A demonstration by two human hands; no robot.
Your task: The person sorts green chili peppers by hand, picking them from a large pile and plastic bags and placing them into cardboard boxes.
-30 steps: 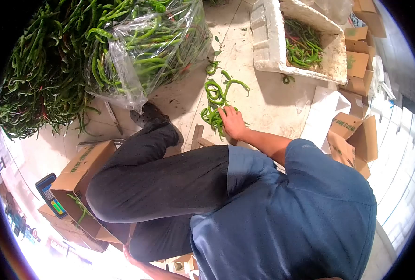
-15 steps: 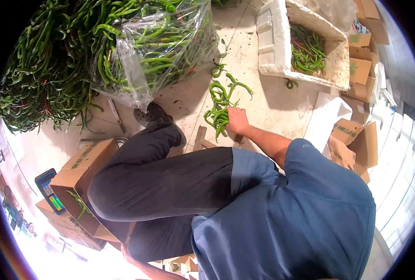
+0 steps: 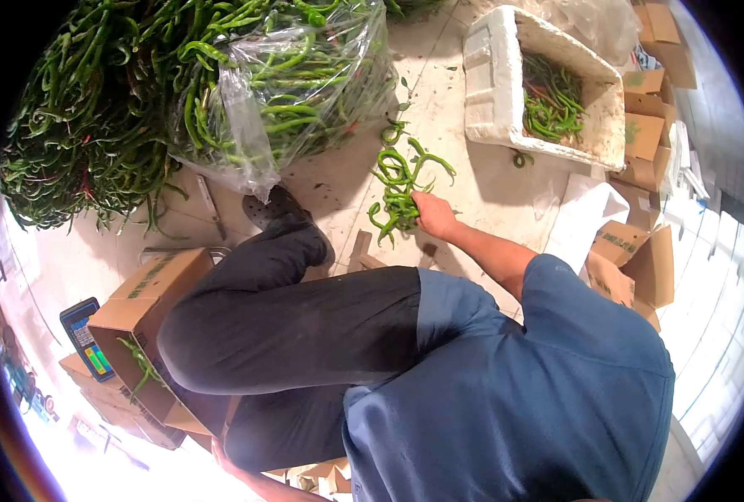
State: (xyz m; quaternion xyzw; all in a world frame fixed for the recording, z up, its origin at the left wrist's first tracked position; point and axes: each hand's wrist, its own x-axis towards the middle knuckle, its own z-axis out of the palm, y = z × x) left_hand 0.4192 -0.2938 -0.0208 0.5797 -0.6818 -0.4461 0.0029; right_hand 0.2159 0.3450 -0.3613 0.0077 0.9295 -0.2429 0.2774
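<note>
My right hand (image 3: 436, 215) is closed around a bunch of long green chili peppers (image 3: 400, 207) just above the floor. Some curly peppers (image 3: 395, 166) lie right beside the bunch, and a few trail away from it. My left hand (image 3: 220, 453) is at the lower edge of an open cardboard box (image 3: 133, 314), past my knee. Its fingers are mostly hidden, so I cannot tell whether it grips the box. A few green peppers (image 3: 142, 366) show inside that box.
A large heap of green peppers (image 3: 79, 125) and a clear plastic bag (image 3: 251, 125) full of them lie at upper left. A white foam box (image 3: 493, 84) with peppers stands at upper right. A scale display (image 3: 87, 339) is beside the cardboard box. Cartons (image 3: 644, 259) line the right.
My right hand has shifted slightly to the right, and the held peppers are bunched a little higher. The left hand stays by the box.
</note>
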